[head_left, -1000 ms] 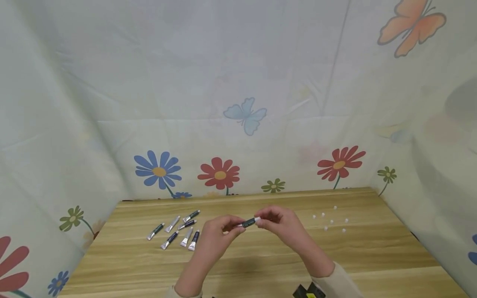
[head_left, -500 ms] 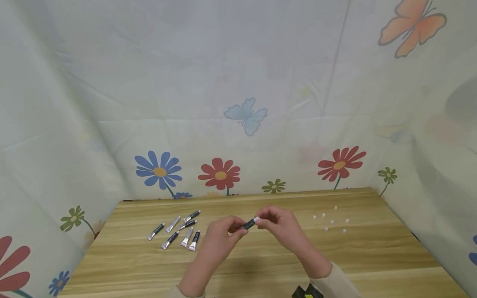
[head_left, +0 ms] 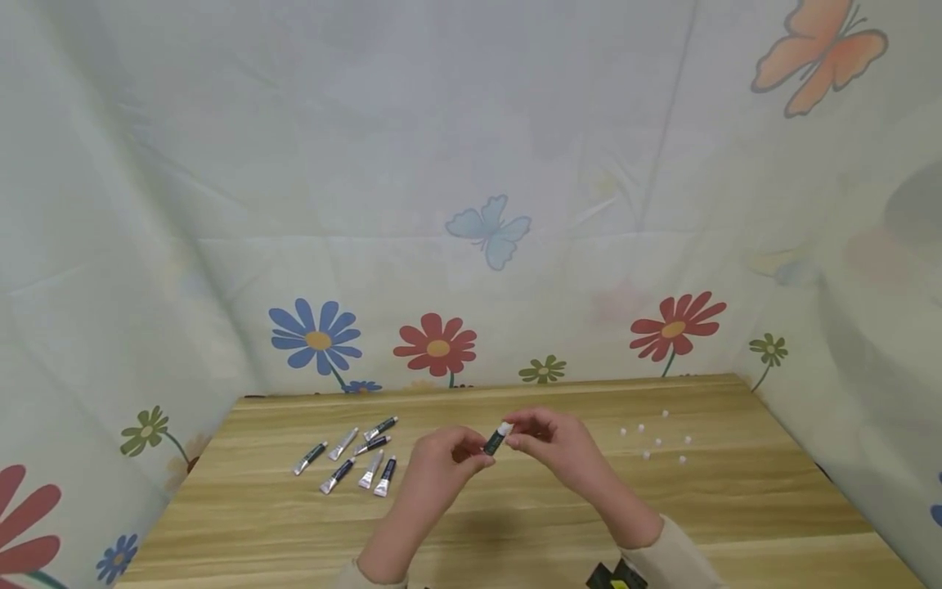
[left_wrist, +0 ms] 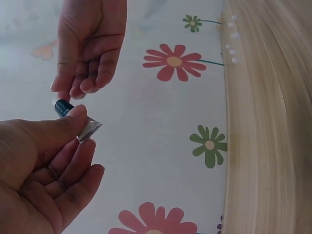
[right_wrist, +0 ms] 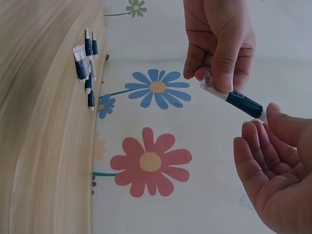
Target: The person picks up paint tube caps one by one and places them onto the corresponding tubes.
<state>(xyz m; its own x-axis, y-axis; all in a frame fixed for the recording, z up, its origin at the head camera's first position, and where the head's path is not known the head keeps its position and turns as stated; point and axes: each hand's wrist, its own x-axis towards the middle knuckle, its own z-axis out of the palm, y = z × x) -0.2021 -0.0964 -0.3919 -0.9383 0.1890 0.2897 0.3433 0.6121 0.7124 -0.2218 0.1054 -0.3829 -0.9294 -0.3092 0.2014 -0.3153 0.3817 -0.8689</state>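
My left hand (head_left: 445, 468) pinches a small dark green paint tube (head_left: 495, 442) between thumb and fingers. In the left wrist view its thumb covers part of the tube, and the crimped silver end (left_wrist: 89, 129) sticks out past it. At the tube's other end is a white cap (head_left: 504, 428), which my right hand (head_left: 555, 442) pinches between thumb and fingertips. From the right wrist view, the right thumb (right_wrist: 287, 124) lies over the cap and hides most of it. The tube is held tilted above the wooden table (head_left: 515, 523), cap end higher in the head view.
Several more paint tubes (head_left: 337, 474), dark and silver, lie grouped on the table's left. Several small white caps (head_left: 647, 455) are scattered on the right. A flower-printed cloth (head_left: 589, 311) hangs behind the table and along both sides.
The paint tube has turned from nearly level to a steeper tilt, cap end up. My left hand has shifted slightly right, nearer the right hand, which keeps its place at the cap.
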